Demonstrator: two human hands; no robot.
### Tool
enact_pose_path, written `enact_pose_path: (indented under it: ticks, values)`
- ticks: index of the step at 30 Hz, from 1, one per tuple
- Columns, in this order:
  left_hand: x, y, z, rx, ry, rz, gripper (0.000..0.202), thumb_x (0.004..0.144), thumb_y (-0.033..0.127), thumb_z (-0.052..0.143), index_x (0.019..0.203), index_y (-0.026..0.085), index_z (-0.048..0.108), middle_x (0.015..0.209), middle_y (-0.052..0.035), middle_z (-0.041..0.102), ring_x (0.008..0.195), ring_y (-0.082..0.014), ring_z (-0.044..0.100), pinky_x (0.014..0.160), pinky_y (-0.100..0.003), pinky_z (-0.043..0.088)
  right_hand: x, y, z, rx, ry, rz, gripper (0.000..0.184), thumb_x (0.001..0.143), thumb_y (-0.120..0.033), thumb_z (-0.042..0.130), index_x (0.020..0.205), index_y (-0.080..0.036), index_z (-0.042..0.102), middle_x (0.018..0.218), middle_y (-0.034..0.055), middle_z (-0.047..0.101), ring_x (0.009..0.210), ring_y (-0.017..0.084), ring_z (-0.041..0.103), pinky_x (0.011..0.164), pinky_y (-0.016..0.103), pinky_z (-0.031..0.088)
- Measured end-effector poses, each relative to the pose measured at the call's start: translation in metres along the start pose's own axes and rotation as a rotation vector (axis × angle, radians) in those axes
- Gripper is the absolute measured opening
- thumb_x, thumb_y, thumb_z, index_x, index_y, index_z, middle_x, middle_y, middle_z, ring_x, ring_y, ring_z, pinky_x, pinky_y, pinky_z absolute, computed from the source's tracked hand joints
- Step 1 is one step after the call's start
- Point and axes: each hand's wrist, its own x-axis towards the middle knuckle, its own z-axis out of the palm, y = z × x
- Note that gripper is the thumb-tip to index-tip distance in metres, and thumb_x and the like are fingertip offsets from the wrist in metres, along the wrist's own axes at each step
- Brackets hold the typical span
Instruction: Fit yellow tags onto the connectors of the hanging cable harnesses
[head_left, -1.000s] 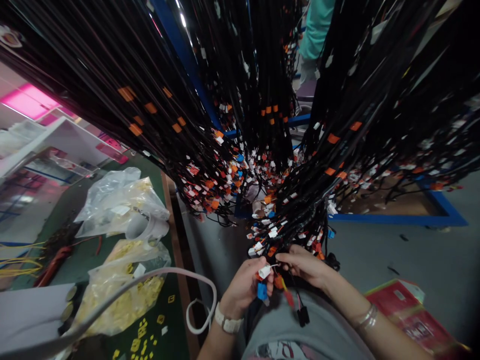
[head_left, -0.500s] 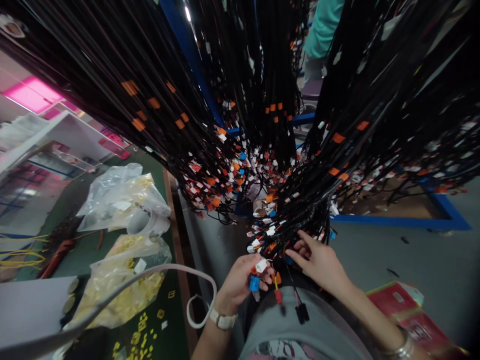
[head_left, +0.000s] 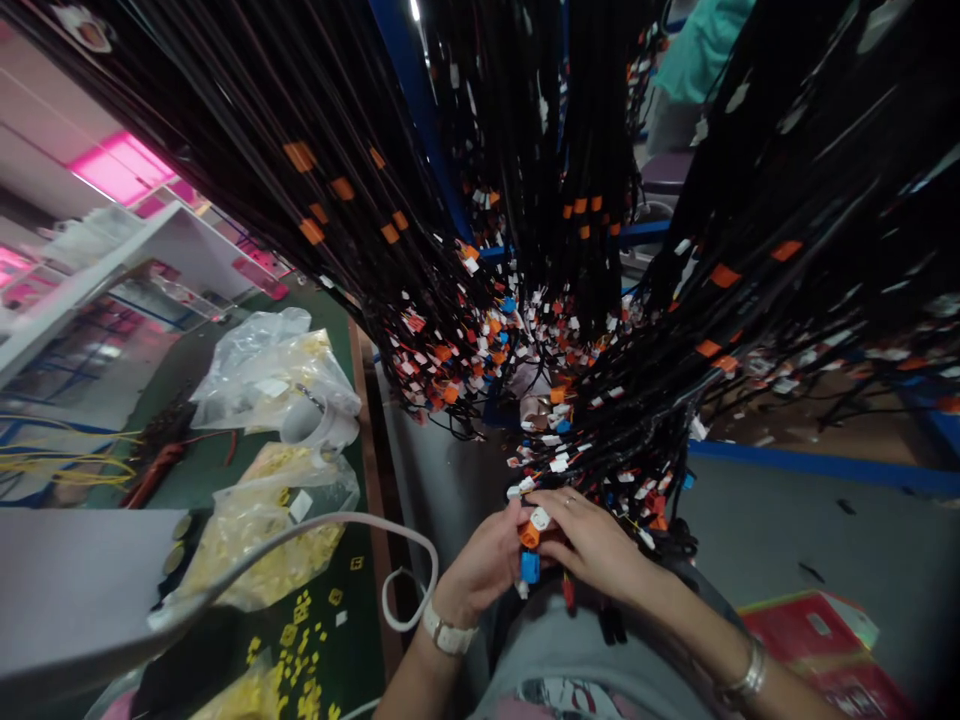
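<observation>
My left hand (head_left: 484,562) is closed around a small cluster of wire connectors low in front of my lap. A white connector (head_left: 539,518), an orange connector (head_left: 529,536) and a blue connector (head_left: 530,568) poke out between both hands. Fingers of my right hand (head_left: 596,545) curl over the same cluster from the right, touching it; its fingertips are partly hidden. The connectors hang at the lower end of a black wire harness bundle (head_left: 630,430). A red connector (head_left: 568,592) dangles below my right hand.
More black harness bundles (head_left: 247,130) hang from above on a blue frame (head_left: 765,465). At left, a green table (head_left: 367,640) carries plastic bags of yellow parts (head_left: 270,540), loose yellow pieces and a pale cable (head_left: 360,518). A red package (head_left: 810,640) lies at lower right. A person in teal (head_left: 701,55) stands behind.
My right hand has moved left from the hanging bundle onto the connectors in my left hand. An orange connector now shows between the white and blue ones. The view has shifted slightly.
</observation>
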Motion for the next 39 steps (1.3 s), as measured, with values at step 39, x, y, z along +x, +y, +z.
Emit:
enact_pose_path:
  ticks: [39]
  values:
    - [-0.018, -0.026, 0.008, 0.418, 0.341, 0.306, 0.044, 0.068, 0.033, 0.072, 0.102, 0.015, 0.050, 0.072, 0.0008, 0.058, 0.058, -0.0082, 0.049, 0.056, -0.020, 0.038, 0.001, 0.008, 0.019, 0.287, 0.093, -0.001, 0.023, 0.079, -0.017, 0.048, 0.099, -0.024, 0.057, 0.098, 0.0061, 0.064, 0.094, 0.023, 0.060, 0.083, 0.035, 0.048]
